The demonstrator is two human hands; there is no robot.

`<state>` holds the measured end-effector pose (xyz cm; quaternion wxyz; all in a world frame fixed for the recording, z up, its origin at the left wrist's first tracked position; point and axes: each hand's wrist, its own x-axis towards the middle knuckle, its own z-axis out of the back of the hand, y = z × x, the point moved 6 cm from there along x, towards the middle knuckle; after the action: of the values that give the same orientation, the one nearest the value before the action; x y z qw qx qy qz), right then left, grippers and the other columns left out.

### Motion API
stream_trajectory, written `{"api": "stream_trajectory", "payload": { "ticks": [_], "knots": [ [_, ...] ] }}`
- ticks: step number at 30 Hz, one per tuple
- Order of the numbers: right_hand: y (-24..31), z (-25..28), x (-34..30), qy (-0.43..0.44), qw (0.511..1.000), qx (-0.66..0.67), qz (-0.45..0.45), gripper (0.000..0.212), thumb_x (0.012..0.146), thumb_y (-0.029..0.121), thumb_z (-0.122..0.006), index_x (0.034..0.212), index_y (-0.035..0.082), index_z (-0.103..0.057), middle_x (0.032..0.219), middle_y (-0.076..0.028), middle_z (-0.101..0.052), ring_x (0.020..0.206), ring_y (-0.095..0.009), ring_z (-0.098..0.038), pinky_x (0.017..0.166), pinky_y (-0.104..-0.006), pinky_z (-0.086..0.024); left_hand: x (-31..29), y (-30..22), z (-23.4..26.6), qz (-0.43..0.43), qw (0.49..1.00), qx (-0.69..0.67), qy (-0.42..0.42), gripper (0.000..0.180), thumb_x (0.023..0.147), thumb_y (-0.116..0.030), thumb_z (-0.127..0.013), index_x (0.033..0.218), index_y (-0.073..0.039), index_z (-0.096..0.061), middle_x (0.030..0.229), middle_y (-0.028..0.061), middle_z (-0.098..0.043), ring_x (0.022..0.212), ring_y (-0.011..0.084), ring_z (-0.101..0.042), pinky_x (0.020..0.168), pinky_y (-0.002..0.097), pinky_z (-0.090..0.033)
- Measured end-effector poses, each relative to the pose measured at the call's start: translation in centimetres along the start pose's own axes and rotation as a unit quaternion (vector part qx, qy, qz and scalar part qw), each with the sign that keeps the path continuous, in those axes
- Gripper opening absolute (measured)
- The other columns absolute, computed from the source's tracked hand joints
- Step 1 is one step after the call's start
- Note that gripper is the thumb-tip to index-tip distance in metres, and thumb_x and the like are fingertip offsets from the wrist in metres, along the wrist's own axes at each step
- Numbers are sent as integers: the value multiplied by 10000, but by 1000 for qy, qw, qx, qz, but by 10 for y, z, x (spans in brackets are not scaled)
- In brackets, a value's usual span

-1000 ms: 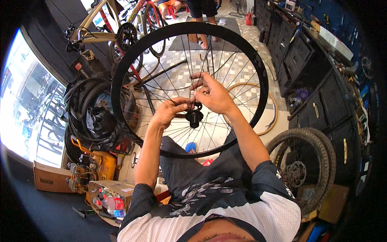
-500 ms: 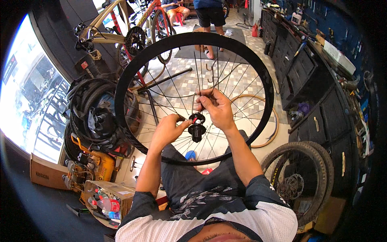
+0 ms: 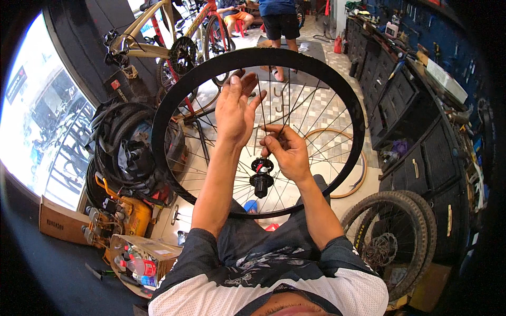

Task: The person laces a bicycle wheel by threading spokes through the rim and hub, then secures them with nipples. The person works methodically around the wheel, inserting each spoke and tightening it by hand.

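Observation:
A bicycle wheel with a deep black rim [image 3: 354,126] lies over my lap, its thin dark spokes running in to a black hub [image 3: 261,181]. Some red shows at the hub's upper part. Just above the hub, my right hand [image 3: 289,152] pinches a spoke [image 3: 264,116] between thumb and fingers. My left hand [image 3: 235,108] is raised among the spokes at the upper left of the wheel, fingers spread and holding nothing. One of its fingertips comes close to the pinched spoke; whether they touch I cannot tell.
Bundled black tyres [image 3: 124,139] and a yellow machine [image 3: 136,216] stand at left, above a box of bottles [image 3: 139,266]. Bikes [image 3: 182,52] and two people [image 3: 278,21] are beyond. Dark drawers [image 3: 403,100] line the right; knobby-tyred wheels [image 3: 400,237] lean near my right elbow.
My left hand has left the hub, moved up and away toward the far rim, and opened. My right hand stays pinched at the spoke. The wheel sits slightly lower in view.

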<state>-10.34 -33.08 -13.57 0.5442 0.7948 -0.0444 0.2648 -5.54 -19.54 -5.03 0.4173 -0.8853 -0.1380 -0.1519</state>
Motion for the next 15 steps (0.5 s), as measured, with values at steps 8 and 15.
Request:
{"api": "stream_trajectory", "payload": {
  "ticks": [8, 15],
  "knots": [
    [8, -7, 1, 1, 1000, -28, 5, 439, 1034, 31, -637, 1462, -3, -548, 945, -61, -690, 764, -102, -672, 695, -257, -571, 13, -2, -2, -42, 998, -27, -22, 273, 1106, -332, -552, 1189, -81, -625, 1154, 67, -689, 1145, 231, -618, 998, 490, -469],
    [5, -10, 10, 6, 999, -41, -15, 409, 1033, 9, -614, 1438, -21, -569, 933, -57, -680, 736, -96, -666, 665, -244, -564, 14, -2, 1, -34, 998, -11, -52, 201, 1068, -266, -638, 1120, -72, -633, 1049, 61, -672, 1051, 227, -638, 924, 447, -522]
  ]
}}
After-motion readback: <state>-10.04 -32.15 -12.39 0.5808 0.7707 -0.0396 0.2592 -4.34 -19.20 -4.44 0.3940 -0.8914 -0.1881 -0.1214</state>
